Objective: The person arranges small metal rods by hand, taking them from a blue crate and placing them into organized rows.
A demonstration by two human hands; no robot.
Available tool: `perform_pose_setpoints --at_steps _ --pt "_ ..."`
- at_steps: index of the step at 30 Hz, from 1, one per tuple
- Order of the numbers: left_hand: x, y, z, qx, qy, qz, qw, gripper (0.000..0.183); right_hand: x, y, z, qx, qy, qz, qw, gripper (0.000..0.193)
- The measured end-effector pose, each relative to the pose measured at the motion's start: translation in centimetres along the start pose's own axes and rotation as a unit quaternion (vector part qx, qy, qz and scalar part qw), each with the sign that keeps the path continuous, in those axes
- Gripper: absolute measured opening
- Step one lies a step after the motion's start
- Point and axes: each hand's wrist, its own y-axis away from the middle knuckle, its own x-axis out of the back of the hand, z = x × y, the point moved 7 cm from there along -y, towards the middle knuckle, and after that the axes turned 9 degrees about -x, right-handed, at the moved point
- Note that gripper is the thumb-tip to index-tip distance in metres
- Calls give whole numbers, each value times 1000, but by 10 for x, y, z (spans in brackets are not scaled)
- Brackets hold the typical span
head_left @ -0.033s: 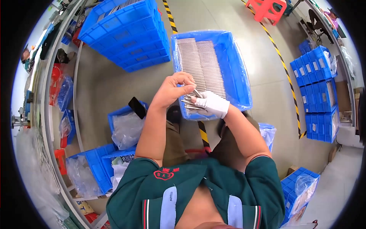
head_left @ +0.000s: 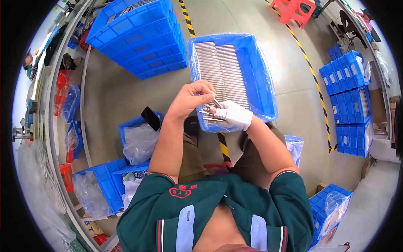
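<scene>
Rows of thin silvery metal rods [head_left: 228,69] lie side by side in a blue plastic bin [head_left: 262,73] lined with clear film. Over the bin's near end, my bare left hand [head_left: 189,99] is closed, thumb and index finger pinching one end of a metal rod [head_left: 217,103]. My right hand [head_left: 235,115], in a white glove with bare fingertips, is wrapped round a loose bunch of similar rods [head_left: 209,113], their ends sticking out to the left. The two hands are almost touching, with the pinched rod between them. My palm and the glove hide the rods' other ends.
A stack of blue crates [head_left: 145,46] stands far left. More blue crates [head_left: 350,105] are stacked at right. A black phone [head_left: 151,118] rests on a bag-covered bin [head_left: 140,140] beside my left arm. A red stool [head_left: 294,11] is at the far right. Yellow-black tape [head_left: 308,63] crosses the floor.
</scene>
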Motion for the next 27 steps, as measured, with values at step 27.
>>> perform_pose_setpoints --at_steps 27 --pt "-46 -41 -28 104 278 8 955 12 67 18 -26 45 129 148 980 27"
